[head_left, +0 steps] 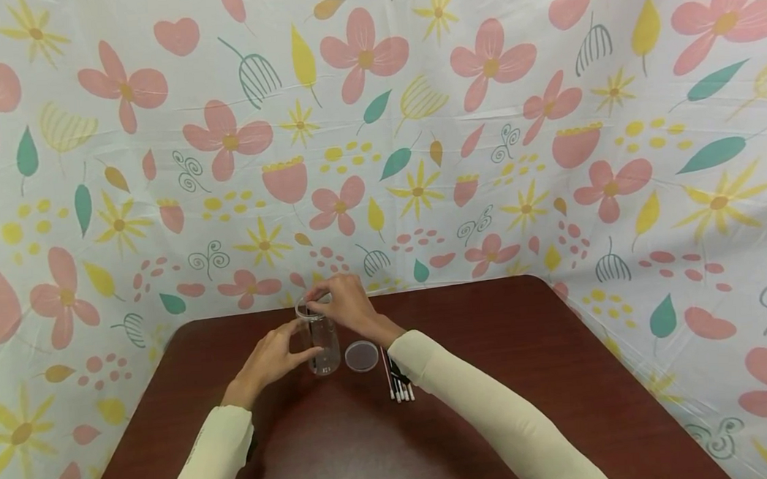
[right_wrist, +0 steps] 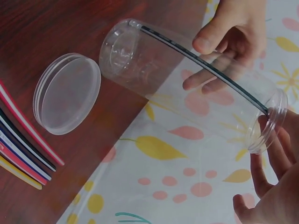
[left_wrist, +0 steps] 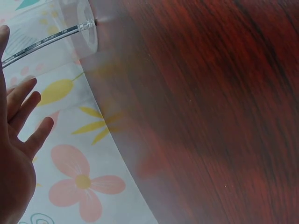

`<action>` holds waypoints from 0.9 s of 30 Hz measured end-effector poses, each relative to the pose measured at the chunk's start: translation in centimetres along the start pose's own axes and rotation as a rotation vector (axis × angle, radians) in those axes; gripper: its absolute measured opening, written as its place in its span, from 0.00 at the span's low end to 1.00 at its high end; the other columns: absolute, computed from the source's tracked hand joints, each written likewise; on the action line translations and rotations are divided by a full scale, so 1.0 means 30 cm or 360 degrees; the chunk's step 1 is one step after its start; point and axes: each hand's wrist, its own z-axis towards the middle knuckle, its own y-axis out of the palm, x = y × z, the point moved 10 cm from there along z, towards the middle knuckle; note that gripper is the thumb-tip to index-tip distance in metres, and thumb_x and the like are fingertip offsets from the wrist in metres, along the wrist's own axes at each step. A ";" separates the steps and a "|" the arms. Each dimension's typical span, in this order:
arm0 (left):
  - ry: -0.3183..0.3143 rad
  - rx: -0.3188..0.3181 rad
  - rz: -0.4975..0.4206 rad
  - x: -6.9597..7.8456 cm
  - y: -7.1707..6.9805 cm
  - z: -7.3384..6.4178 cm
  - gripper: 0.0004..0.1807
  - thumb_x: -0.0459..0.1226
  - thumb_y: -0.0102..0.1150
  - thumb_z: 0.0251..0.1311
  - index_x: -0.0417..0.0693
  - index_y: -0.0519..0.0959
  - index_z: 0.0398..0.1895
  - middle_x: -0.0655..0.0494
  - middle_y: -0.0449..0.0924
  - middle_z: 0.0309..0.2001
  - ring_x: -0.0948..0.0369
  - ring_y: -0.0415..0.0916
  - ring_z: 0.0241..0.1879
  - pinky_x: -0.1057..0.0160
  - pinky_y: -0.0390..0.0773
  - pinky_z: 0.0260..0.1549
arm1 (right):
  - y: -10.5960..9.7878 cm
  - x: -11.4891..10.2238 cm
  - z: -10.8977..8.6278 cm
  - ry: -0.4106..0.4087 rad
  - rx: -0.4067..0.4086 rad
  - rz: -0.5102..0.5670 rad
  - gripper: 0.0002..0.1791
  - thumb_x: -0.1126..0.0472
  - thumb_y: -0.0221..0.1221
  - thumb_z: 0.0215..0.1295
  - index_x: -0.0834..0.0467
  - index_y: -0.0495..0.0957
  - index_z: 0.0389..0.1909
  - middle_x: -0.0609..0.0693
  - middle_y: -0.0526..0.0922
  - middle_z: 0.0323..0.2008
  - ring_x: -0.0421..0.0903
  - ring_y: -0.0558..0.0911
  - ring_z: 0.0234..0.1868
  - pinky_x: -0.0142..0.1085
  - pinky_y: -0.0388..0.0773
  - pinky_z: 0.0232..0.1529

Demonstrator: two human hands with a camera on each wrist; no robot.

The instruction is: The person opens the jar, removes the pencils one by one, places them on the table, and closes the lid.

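Observation:
A clear plastic jar (head_left: 325, 349) stands uncapped near the table's far edge. My left hand (head_left: 271, 359) holds its side, thumb in front and fingers behind. One dark pencil (right_wrist: 201, 63) runs lengthwise inside the jar, its metal-banded end at the bottom, as the left wrist view also shows. At the mouth, my right hand (head_left: 348, 302) pinches the pencil's upper end with its fingertips just inside the rim. The round clear lid (right_wrist: 70, 98) lies on the table beside the jar.
Several pencils (head_left: 401, 391) in red, black, blue and yellow lie side by side right of the lid, partly under my right forearm. The dark wooden table (head_left: 496, 350) meets a flower-printed cloth (head_left: 418, 157) behind and at both sides.

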 end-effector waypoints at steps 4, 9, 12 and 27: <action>0.0001 0.0001 -0.0001 0.004 -0.002 -0.003 0.42 0.61 0.65 0.50 0.52 0.69 0.66 0.55 0.75 0.59 0.55 0.74 0.56 0.48 0.76 0.50 | 0.000 -0.003 -0.002 -0.0001 0.0017 0.0009 0.05 0.55 0.68 0.57 0.47 0.88 0.35 0.37 0.86 0.30 0.33 0.83 0.33 0.28 0.74 0.39; 0.0013 0.0003 -0.0012 0.006 -0.004 -0.006 0.41 0.60 0.65 0.51 0.52 0.69 0.66 0.55 0.74 0.60 0.55 0.74 0.56 0.47 0.76 0.50 | 0.000 -0.005 -0.004 0.0009 -0.0002 0.0018 0.05 0.55 0.67 0.58 0.46 0.88 0.35 0.37 0.86 0.31 0.32 0.82 0.33 0.28 0.74 0.39; 0.0019 0.0001 -0.0014 0.002 -0.002 -0.009 0.41 0.60 0.65 0.51 0.52 0.69 0.66 0.54 0.74 0.60 0.54 0.74 0.57 0.46 0.76 0.50 | -0.006 -0.004 -0.004 0.0030 -0.0017 0.0031 0.05 0.55 0.67 0.58 0.46 0.88 0.35 0.37 0.86 0.31 0.32 0.82 0.32 0.25 0.74 0.34; 0.0015 -0.0005 -0.0037 0.002 0.000 -0.012 0.38 0.60 0.65 0.51 0.57 0.70 0.64 0.56 0.76 0.58 0.54 0.74 0.57 0.46 0.75 0.51 | -0.128 0.006 0.029 0.0060 0.0070 0.0087 0.06 0.53 0.65 0.61 0.48 0.87 0.37 0.39 0.86 0.33 0.35 0.81 0.32 0.36 0.76 0.49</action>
